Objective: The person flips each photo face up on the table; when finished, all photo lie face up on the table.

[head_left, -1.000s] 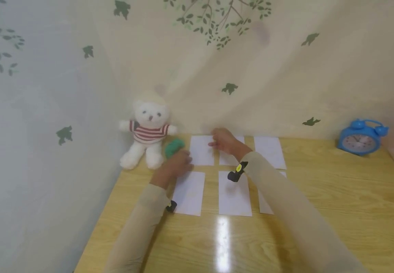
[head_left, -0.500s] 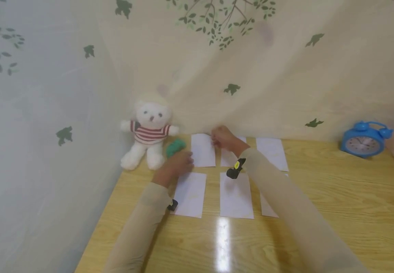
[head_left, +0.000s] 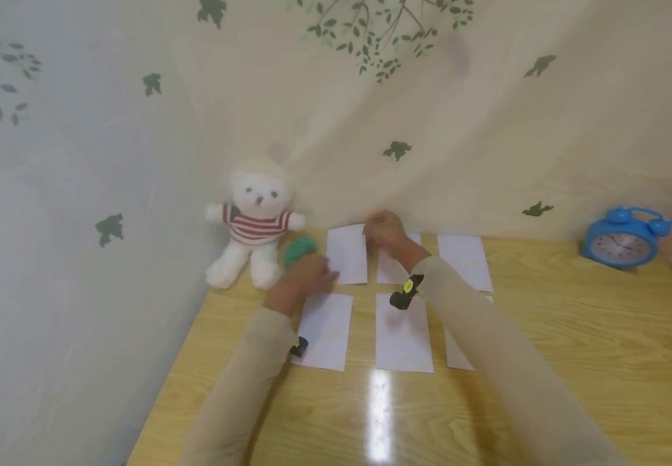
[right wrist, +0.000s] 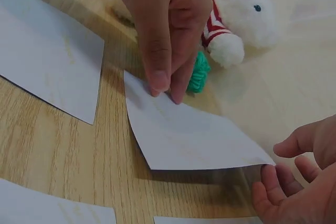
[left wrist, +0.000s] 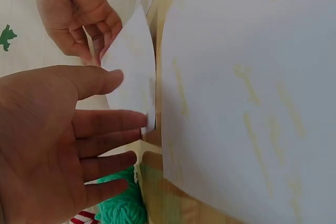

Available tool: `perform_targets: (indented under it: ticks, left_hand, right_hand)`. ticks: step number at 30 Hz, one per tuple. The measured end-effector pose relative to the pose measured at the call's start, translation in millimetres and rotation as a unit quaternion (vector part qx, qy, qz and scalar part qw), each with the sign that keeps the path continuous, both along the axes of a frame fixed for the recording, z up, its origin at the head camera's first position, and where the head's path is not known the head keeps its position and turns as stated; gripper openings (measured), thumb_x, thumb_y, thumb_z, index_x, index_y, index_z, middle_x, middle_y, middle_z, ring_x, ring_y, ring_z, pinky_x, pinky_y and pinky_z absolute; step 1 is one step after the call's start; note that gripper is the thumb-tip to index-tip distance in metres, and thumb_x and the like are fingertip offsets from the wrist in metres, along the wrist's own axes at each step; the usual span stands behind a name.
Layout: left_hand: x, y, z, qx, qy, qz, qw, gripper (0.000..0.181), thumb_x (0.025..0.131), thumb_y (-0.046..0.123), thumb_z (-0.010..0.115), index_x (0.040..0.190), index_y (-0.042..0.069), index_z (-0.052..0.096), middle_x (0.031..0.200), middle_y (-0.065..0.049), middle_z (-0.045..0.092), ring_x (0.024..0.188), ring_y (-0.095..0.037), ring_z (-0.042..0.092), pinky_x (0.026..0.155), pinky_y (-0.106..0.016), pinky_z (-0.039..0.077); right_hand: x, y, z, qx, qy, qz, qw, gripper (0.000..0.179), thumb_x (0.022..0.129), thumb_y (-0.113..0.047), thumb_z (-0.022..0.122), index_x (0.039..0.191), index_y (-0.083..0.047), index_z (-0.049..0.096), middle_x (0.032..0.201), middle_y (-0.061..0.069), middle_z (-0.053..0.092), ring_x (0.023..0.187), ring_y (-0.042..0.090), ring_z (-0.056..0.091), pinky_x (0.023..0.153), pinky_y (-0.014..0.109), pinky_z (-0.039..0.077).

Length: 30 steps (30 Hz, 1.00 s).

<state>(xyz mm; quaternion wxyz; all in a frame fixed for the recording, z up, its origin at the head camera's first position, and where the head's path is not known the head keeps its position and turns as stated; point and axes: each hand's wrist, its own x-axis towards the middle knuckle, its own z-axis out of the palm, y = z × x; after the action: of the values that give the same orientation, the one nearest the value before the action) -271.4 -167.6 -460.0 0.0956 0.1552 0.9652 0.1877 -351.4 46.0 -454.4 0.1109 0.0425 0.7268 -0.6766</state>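
A white paper card (head_left: 346, 255) at the back left of the group tilts up along its far right side and bends a little. My right hand (right wrist: 302, 177) pinches its raised corner with curled fingers. My left hand (left wrist: 58, 135) is beside the card's left edge, fingers straight and spread, the index fingertip right at the edge. In the right wrist view my left thumb (right wrist: 160, 80) overlaps that same card. A green yarn bundle (left wrist: 123, 203) lies just behind my left hand. Faint yellow marks show on a nearer card (left wrist: 231, 98).
Several more white cards, such as the front middle card (head_left: 403, 336), lie in two rows on the wooden table (head_left: 575, 362). A white teddy bear (head_left: 257, 226) sits back left; a blue alarm clock (head_left: 621, 239) stands back right. A patterned cloth (head_left: 324, 129) hangs behind.
My right hand has taken the back left card's corner, and its far edge has risen. My left hand has shifted slightly right, its fingers stretching toward the card.
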Motion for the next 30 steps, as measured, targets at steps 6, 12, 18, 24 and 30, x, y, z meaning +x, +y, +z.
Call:
perform_targets:
  ticks: [6, 12, 18, 24, 30]
  left_hand:
    - [-4.6, 15.4, -2.7, -0.025, 0.016, 0.032, 0.9991, 0.062, 0.107, 0.060, 0.048, 0.111, 0.004, 0.073, 0.105, -0.014, 0.078, 0.096, -0.032, 0.074, 0.090, -0.045, 0.059]
    - [1.9, 28.1, 7.6, -0.043, 0.001, 0.052, 0.9977, 0.072, 0.103, 0.070, 0.046, 0.117, 0.005, 0.073, 0.108, -0.013, 0.077, 0.094, -0.032, 0.073, 0.085, -0.044, 0.058]
    - [4.1, 25.3, 13.1, 0.034, 0.008, 0.048, 0.9982, 0.048, 0.106, 0.048, 0.056, 0.096, 0.006, 0.079, 0.092, -0.009, 0.079, 0.082, -0.026, 0.072, 0.073, -0.037, 0.058]
    - [4.4, 18.7, 19.2, 0.159, -0.001, 0.071, 0.9847, 0.042, 0.107, 0.032, 0.056, 0.077, 0.010, 0.074, 0.070, -0.001, 0.067, 0.061, -0.015, 0.055, 0.056, -0.026, 0.044]
    - [5.8, 12.5, 29.1, 0.236, -0.002, 0.107, 0.9660, 0.044, 0.107, 0.030, 0.055, 0.072, 0.006, 0.063, 0.062, 0.003, 0.055, 0.052, -0.011, 0.041, 0.048, -0.025, 0.034]
  right_hand:
    - [6.8, -5.6, 10.9, -0.019, -0.008, 0.006, 0.9998, 0.047, 0.086, 0.012, 0.066, 0.130, 0.009, 0.051, 0.113, 0.016, 0.062, 0.070, 0.015, 0.067, 0.068, 0.025, 0.061]
    - [6.9, -10.0, 12.2, -0.026, -0.012, 0.008, 0.9996, 0.054, 0.086, 0.006, 0.064, 0.137, 0.006, 0.047, 0.105, 0.013, 0.062, 0.068, 0.018, 0.068, 0.092, 0.047, 0.064]
    - [6.1, -9.4, 12.0, -0.048, 0.005, -0.006, 0.9988, 0.055, 0.087, 0.006, 0.065, 0.140, 0.006, 0.047, 0.114, 0.016, 0.064, 0.072, 0.016, 0.070, 0.099, 0.051, 0.061]
    - [9.5, -4.9, 9.5, -0.076, 0.004, 0.011, 0.9970, 0.048, 0.097, -0.001, 0.062, 0.142, 0.006, 0.046, 0.113, 0.019, 0.067, 0.085, 0.023, 0.074, 0.107, 0.056, 0.055]
    - [12.2, -1.8, 4.2, -0.054, -0.001, 0.068, 0.9962, 0.044, 0.104, -0.006, 0.059, 0.144, 0.010, 0.050, 0.128, 0.027, 0.067, 0.117, 0.037, 0.068, 0.117, 0.054, 0.048]
